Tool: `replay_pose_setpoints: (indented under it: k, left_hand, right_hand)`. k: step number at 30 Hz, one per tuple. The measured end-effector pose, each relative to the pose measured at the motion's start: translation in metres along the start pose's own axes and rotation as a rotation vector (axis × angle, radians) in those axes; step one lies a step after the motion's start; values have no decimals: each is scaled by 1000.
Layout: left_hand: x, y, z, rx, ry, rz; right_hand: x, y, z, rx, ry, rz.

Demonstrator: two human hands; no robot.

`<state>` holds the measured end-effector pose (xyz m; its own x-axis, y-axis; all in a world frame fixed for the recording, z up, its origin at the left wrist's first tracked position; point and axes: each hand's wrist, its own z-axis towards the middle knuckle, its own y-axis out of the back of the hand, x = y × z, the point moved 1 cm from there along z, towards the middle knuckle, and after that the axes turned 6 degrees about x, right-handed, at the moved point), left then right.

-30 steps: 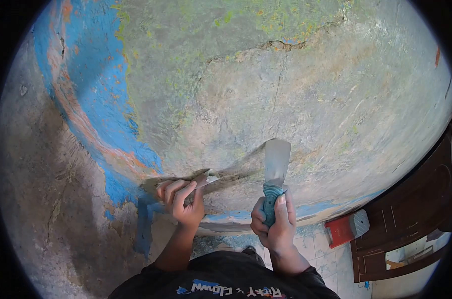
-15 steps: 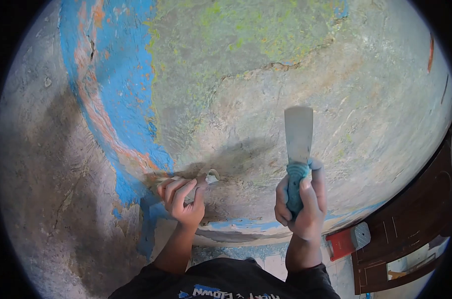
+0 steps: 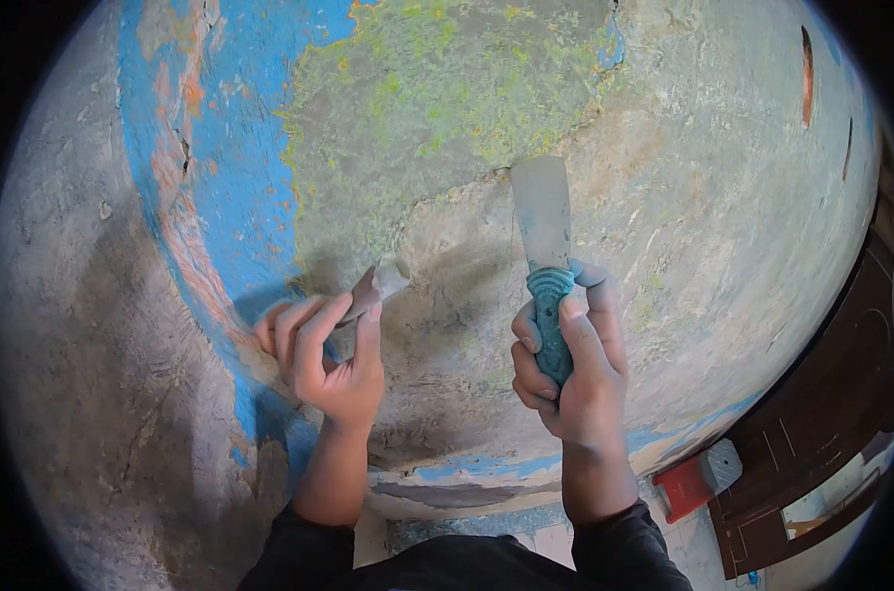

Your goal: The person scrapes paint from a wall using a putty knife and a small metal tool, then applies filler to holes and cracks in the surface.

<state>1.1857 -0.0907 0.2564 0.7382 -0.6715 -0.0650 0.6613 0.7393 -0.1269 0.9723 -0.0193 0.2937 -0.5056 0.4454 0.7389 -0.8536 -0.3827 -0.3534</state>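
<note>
Centrally, right hand (image 3: 587, 369) wraps scraper (image 3: 545, 212) blade-up; toward nine o'clock, left hand (image 3: 331, 364) pinches curled piece (image 3: 378, 286), fingers part-open.

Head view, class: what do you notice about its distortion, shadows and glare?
Head view: wide-angle distortion, black corners, and the dark brown furniture bending along the right. Head view: soft-edged shadows on the wall, including between the left hand and right hand. Head view: no strong glare on the scraper, its blade outline readable.
</note>
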Motion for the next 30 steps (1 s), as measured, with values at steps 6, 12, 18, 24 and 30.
replay_pose_setpoints:
  k: [6,12,18,24,30]
  left_hand:
    - [-3,-13,13,21,-24,16]
    - [-4,-27,7,0,-55,34]
    - [-6,-34,4,-5,-56,52]
    - [-2,-35,-1,-31,-82,60]
    - [-1,-34,-3,-34,-98,61]
  right_hand:
    - [-3,3,0,-54,23,20]
    - [5,3,1,-69,-8,18]
    - [9,-6,2,-110,-18,-24]
    - [3,-7,2,-138,-3,-78]
    - [20,9,5,-110,-33,-147]
